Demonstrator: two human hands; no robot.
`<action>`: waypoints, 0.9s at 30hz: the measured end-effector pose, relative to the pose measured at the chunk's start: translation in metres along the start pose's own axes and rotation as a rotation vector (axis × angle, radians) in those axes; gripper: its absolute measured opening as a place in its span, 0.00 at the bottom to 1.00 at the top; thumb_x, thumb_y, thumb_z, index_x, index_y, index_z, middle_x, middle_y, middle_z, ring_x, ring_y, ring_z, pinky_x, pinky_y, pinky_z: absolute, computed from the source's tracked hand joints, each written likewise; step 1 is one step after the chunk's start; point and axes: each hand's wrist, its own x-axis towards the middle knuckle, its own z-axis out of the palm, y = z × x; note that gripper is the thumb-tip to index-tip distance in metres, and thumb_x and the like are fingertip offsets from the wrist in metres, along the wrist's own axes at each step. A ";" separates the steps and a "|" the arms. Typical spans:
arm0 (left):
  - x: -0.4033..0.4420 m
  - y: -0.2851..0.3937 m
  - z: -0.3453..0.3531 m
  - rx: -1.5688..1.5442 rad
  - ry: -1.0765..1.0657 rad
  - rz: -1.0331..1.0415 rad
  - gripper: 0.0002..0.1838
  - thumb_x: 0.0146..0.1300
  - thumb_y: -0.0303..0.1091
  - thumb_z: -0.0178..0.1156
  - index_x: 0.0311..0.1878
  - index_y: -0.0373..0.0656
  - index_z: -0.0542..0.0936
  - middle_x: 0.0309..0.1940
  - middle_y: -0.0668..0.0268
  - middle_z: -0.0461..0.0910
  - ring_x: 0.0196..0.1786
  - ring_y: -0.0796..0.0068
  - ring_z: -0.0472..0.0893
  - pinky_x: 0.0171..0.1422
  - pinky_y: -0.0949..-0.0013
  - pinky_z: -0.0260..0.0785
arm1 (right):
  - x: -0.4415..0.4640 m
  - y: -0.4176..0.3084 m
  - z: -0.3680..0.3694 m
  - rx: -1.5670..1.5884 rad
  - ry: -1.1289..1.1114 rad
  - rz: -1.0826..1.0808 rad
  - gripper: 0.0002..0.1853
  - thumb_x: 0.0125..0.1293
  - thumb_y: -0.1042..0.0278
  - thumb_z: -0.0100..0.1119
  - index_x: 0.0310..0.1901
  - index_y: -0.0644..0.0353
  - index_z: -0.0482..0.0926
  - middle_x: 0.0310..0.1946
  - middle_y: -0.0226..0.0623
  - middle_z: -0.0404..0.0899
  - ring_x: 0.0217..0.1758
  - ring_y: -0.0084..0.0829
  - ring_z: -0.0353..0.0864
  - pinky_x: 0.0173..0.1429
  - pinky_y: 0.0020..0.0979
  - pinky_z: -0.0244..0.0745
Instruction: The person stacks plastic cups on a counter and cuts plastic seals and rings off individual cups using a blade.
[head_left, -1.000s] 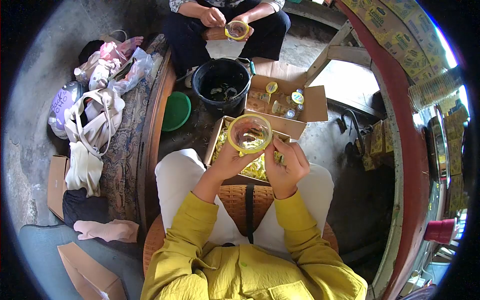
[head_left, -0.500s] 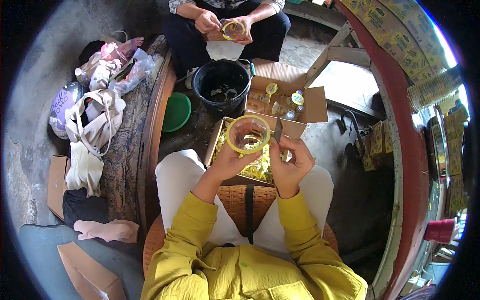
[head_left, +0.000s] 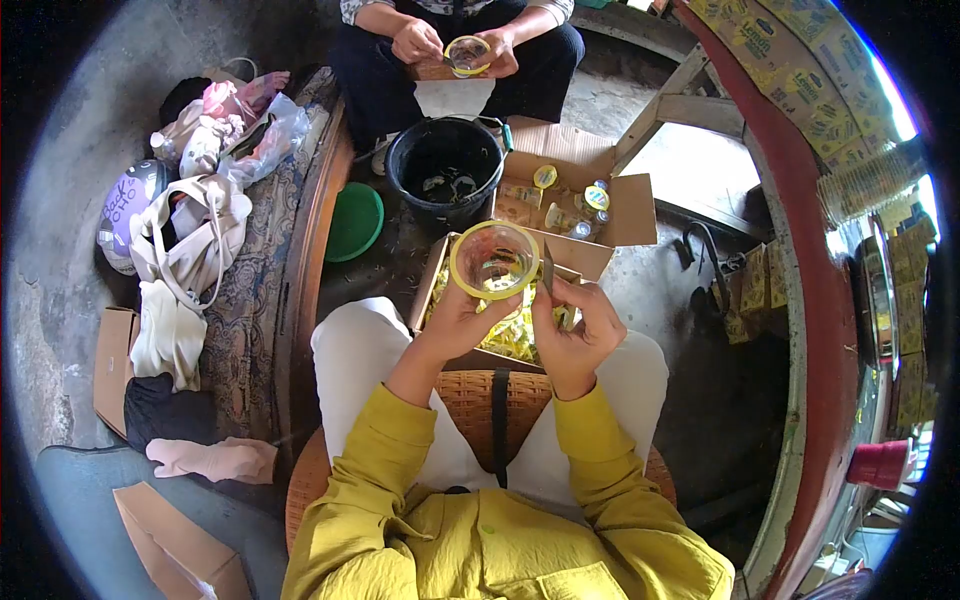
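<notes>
My left hand is closed around a clear plastic cup with a yellow rim, its mouth tilted up toward me. Between the thumb and fingers of my right hand is a thin dark blade, upright at the right side of the cup's rim. Whether it touches the rim I cannot tell. Below both hands a cardboard box holds yellow shredded strips, partly hidden by the hands and cup.
Opposite sits a person whose hands work on a similar yellow-rimmed cup. Between us are a black bucket, a green lid-like disc and an open carton with several cups. Bags lie left; a red beam runs along the right.
My right hand has shifted slightly left and down, bringing the blade closer to the cup's rim. The cup has moved slightly up and left. The other person's cup has tilted a little.
</notes>
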 end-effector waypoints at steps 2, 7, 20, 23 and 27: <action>0.000 0.001 0.001 0.013 0.007 0.009 0.35 0.55 0.24 0.59 0.63 0.37 0.52 0.56 0.60 0.61 0.61 0.69 0.62 0.63 0.66 0.56 | 0.000 -0.001 0.000 -0.016 -0.008 -0.002 0.08 0.44 0.85 0.63 0.29 0.67 0.78 0.21 0.40 0.77 0.22 0.29 0.78 0.28 0.24 0.71; -0.001 -0.009 0.000 0.014 0.017 0.016 0.35 0.54 0.26 0.60 0.62 0.37 0.53 0.57 0.59 0.61 0.61 0.68 0.62 0.64 0.64 0.55 | -0.003 0.002 0.001 -0.076 0.010 -0.034 0.09 0.42 0.84 0.63 0.29 0.65 0.79 0.21 0.39 0.77 0.22 0.32 0.76 0.27 0.26 0.71; -0.004 -0.011 0.000 0.154 -0.090 0.004 0.38 0.51 0.27 0.63 0.62 0.38 0.54 0.57 0.59 0.61 0.61 0.67 0.63 0.64 0.63 0.55 | 0.001 0.012 -0.002 -0.198 0.024 -0.076 0.12 0.41 0.85 0.63 0.31 0.64 0.79 0.20 0.39 0.75 0.23 0.33 0.75 0.28 0.27 0.70; -0.006 -0.018 0.004 -0.030 -0.023 0.002 0.38 0.51 0.27 0.63 0.62 0.40 0.54 0.56 0.60 0.62 0.59 0.68 0.65 0.61 0.64 0.59 | 0.000 0.019 -0.003 -0.087 0.042 0.002 0.10 0.42 0.84 0.63 0.30 0.65 0.79 0.22 0.40 0.77 0.23 0.30 0.77 0.29 0.25 0.70; -0.001 -0.014 0.002 -0.317 0.066 -0.105 0.36 0.53 0.39 0.61 0.62 0.43 0.55 0.55 0.59 0.64 0.57 0.66 0.68 0.58 0.62 0.64 | 0.004 0.018 -0.007 -0.075 0.050 0.036 0.09 0.44 0.83 0.64 0.30 0.66 0.78 0.22 0.40 0.78 0.22 0.27 0.78 0.29 0.23 0.71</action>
